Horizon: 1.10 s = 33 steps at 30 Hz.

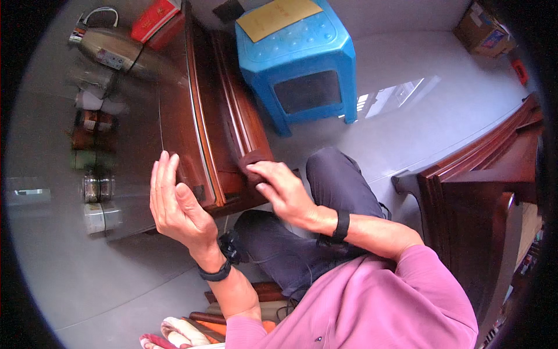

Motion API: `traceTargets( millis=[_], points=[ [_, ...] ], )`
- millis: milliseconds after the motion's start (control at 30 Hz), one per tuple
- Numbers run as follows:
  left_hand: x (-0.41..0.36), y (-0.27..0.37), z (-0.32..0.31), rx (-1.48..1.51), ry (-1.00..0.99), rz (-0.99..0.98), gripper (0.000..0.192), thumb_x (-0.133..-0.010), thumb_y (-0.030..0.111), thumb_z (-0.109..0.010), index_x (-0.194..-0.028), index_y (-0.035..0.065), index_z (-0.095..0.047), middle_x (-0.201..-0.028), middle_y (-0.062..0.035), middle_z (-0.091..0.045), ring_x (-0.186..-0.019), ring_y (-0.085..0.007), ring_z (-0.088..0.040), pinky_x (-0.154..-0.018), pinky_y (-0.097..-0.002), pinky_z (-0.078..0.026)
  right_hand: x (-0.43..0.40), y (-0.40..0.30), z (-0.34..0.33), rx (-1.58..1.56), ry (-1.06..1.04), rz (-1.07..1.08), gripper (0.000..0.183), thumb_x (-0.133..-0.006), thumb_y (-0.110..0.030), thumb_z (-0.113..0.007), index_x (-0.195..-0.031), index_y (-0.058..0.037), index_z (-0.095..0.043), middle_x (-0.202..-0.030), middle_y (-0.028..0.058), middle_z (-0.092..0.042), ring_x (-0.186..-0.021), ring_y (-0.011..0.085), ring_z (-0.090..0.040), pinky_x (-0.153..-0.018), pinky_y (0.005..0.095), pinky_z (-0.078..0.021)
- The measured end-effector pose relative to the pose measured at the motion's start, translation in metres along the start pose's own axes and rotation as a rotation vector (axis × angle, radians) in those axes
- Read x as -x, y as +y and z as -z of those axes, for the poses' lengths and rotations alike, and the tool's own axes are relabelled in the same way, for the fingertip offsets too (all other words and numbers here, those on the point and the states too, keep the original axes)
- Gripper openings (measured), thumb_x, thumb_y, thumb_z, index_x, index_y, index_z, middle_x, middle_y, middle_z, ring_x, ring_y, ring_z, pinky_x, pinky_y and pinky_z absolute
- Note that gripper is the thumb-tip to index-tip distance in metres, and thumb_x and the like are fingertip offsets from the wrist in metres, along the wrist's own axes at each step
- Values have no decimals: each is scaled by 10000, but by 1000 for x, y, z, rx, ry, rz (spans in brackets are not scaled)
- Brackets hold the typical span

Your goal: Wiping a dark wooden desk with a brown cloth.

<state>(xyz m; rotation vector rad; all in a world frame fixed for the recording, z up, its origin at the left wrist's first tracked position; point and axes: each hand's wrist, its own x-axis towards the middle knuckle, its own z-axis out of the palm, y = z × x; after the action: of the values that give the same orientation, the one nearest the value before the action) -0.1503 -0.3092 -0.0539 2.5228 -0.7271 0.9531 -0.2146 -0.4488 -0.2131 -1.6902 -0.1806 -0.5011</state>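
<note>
My right hand (285,194) has a dark brown cloth (254,168) under its fingers, pressed on the rounded edge of a dark red wooden table (248,126). Part of the cloth is hidden by the fingers and slightly blurred. Raised over the near left corner of the table, my left hand (181,200) holds nothing; its fingers are straight and the thumb stands apart. Glass with a shiny rim appears to cover the table's top beside it. Black bands circle both wrists.
A blue plastic stool (296,56) bearing a yellow envelope (279,17) stands beyond the table. Several jars and packages, with a red box (155,19), line the left. A carved wooden seat (471,196) is at right. Cushions and rolled fabric (185,331) lie at the bottom.
</note>
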Motion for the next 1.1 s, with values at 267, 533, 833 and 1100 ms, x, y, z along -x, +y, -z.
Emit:
traceTargets(
  millis=[267, 533, 833, 1100],
  points=[
    [-2, 7, 1, -49, -4, 0, 573, -1128, 384, -286, -1219, 24, -722, -1323, -161, -696, -1268, -357, -628, -1077, -445, -441, -57, 28, -11, 160, -22, 33, 473, -1004, -152, -563, -1457, -28, -511, -1478, 204, -536, -1428, 439, -415, -1180, 520, -341],
    [1, 8, 3, -71, 13, 19, 572, -1104, 397, -305, -1193, 44, -746, -1304, -135, -712, -1264, -347, -635, -1049, -431, -447, -181, 58, -11, 373, 59, 75, 422, -887, -76, -573, -1282, 66, -535, -1115, 263, -637, -1096, 441, -597, -1020, 521, -473],
    [-4, 5, 5, -77, 43, -28, 471, -1032, 265, -360, -1157, 31, -749, -1262, -140, -730, -1213, -344, -664, -1024, -430, -463, -236, 96, 14, 1083, -19, 348, 299, -892, -139, -553, -1136, 23, -616, -1010, 158, -696, -1054, 323, -623, -1126, 530, -377],
    [-3, -3, 6, -97, 31, -11, 451, -1006, 239, -375, -1155, 31, -746, -1268, -138, -729, -1223, -343, -661, -1016, -433, -464, -220, 108, 70, 1489, -275, 483, 273, -912, -234, -567, -1031, -54, -734, -1009, 116, -725, -1220, 302, -546, -1150, 596, -301]
  ],
)
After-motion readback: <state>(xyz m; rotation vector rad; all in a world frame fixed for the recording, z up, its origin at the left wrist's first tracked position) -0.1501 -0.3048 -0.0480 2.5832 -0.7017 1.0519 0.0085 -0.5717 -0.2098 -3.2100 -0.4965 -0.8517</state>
